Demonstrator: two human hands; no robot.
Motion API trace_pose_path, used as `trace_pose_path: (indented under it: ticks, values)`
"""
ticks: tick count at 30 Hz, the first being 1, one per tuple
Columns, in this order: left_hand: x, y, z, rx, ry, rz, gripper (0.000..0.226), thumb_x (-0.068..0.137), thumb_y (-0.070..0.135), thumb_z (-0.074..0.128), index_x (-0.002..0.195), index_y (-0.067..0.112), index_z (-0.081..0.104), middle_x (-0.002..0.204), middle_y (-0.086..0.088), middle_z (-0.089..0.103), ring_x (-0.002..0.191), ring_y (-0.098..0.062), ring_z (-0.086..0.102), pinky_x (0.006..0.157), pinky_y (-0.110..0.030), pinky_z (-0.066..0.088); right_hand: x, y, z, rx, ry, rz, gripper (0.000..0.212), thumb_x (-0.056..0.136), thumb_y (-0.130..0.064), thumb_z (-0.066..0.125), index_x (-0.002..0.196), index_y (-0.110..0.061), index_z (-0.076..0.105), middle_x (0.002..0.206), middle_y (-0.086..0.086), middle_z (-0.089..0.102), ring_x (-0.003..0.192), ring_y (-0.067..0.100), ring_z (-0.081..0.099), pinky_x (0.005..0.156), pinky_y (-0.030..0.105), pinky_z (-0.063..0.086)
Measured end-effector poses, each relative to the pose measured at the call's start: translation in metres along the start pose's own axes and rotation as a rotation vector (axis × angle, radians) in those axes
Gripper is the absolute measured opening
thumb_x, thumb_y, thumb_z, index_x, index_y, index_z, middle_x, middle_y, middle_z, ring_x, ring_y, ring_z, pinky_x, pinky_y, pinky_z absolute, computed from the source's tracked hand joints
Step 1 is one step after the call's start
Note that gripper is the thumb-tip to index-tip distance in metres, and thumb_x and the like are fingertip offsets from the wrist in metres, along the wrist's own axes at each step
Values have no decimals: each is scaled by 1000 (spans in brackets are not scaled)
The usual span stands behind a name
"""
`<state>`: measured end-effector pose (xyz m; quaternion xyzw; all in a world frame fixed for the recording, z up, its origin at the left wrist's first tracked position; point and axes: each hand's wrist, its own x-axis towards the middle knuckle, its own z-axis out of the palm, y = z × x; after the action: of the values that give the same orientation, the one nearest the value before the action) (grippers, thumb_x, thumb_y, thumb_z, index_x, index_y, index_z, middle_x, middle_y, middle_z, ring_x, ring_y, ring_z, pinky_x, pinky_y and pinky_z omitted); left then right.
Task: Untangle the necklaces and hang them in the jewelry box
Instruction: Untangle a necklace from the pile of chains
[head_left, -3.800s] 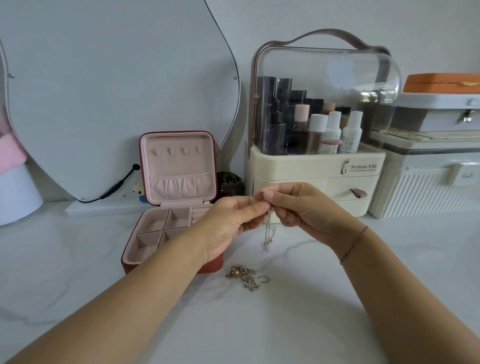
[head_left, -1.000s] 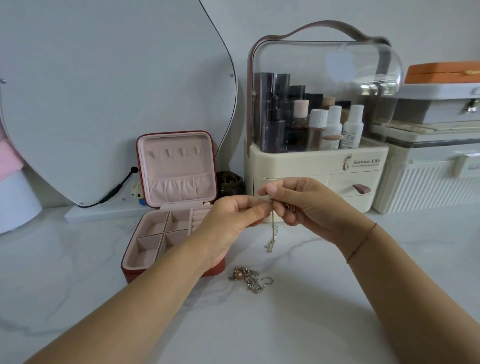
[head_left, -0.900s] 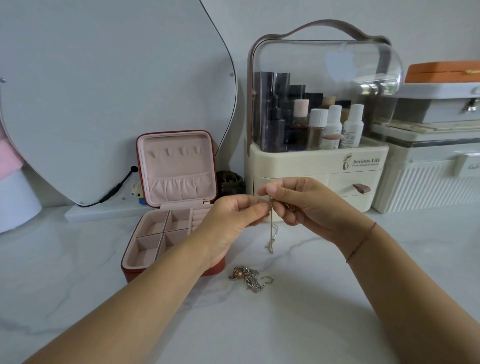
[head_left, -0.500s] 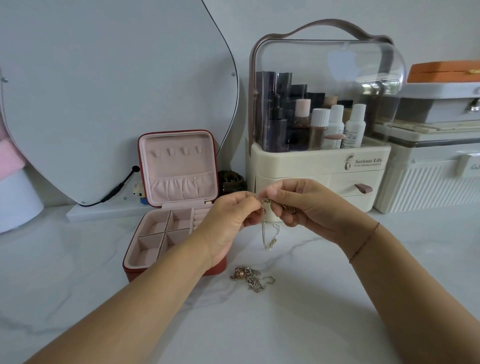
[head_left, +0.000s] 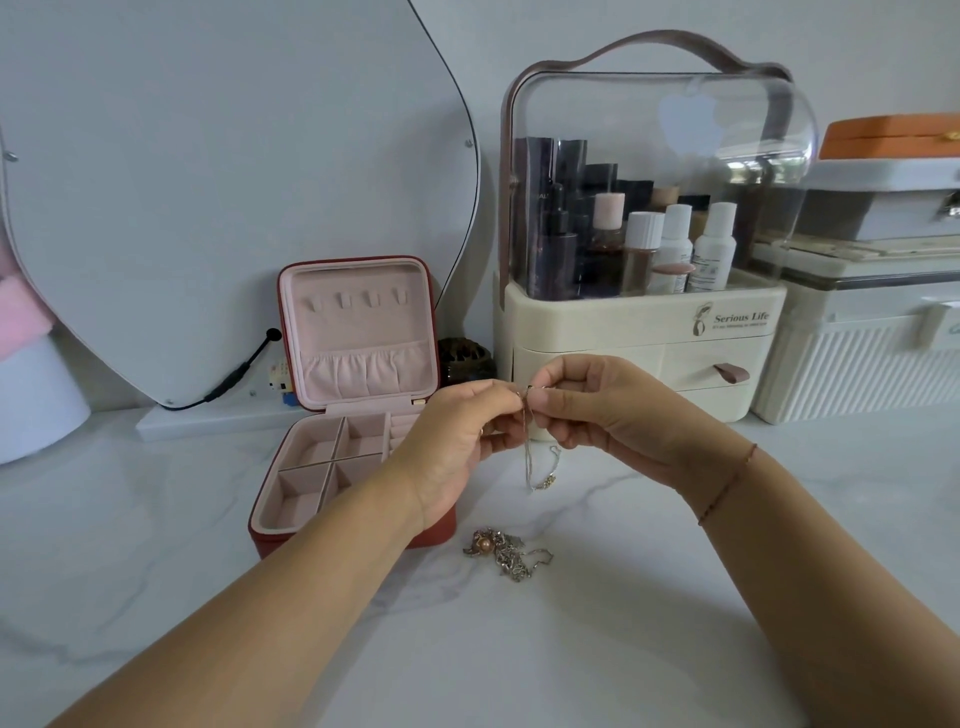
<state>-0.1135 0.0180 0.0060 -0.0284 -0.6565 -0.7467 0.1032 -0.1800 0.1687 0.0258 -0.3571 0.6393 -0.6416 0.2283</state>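
Note:
A thin silver necklace (head_left: 536, 470) dangles in a loop above the marble top, pinched at its upper end between my left hand (head_left: 457, 436) and my right hand (head_left: 597, 410), fingertips touching. Below them a tangled heap of chains (head_left: 506, 552) with a copper-coloured bead lies on the table. The red jewelry box (head_left: 291, 540) stands open at the left, pink inside, with several small hooks (head_left: 356, 300) in its raised lid and empty compartments in its base. My left forearm crosses the box's right front corner.
A cream cosmetics organiser (head_left: 644, 332) with a clear dome stands right behind my hands. White ribbed cases (head_left: 862, 364) are at the right. A large mirror (head_left: 218, 171) with a black cable leans at the back left. A small dark jar (head_left: 464, 358) sits beside the box.
The hanging chain has opened from a tight strand into a wider loop. Both hands have stayed pinched together at its top, shifting only slightly.

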Motion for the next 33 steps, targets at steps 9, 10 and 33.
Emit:
trace_pose_path:
  ticks: [9, 10, 33]
  values:
    - [2, -2, 0, -37, 47, -7, 21, 92, 6, 51, 75, 8, 64, 60, 4, 62, 61, -8, 55, 67, -22, 51, 0, 0, -5, -9, 71, 44, 4, 87, -10, 62, 86, -7, 65, 67, 2, 57, 56, 8, 47, 55, 16, 44]
    - [2, -2, -1, -31, 40, 0, 21, 92, 6, 52, 76, 8, 64, 61, 4, 62, 60, -7, 56, 68, -21, 51, 0, 0, -5, -7, 73, 52, 3, 86, -10, 63, 84, -8, 65, 67, 1, 56, 56, 8, 46, 55, 15, 44]
    - [3, -4, -2, 39, 118, 39, 24, 89, 5, 58, 69, 13, 69, 62, 1, 59, 63, -8, 53, 77, -29, 47, 3, 4, 12, -386, 280, -48, 11, 88, -9, 65, 77, -6, 68, 44, -9, 48, 47, 10, 34, 51, 23, 31]
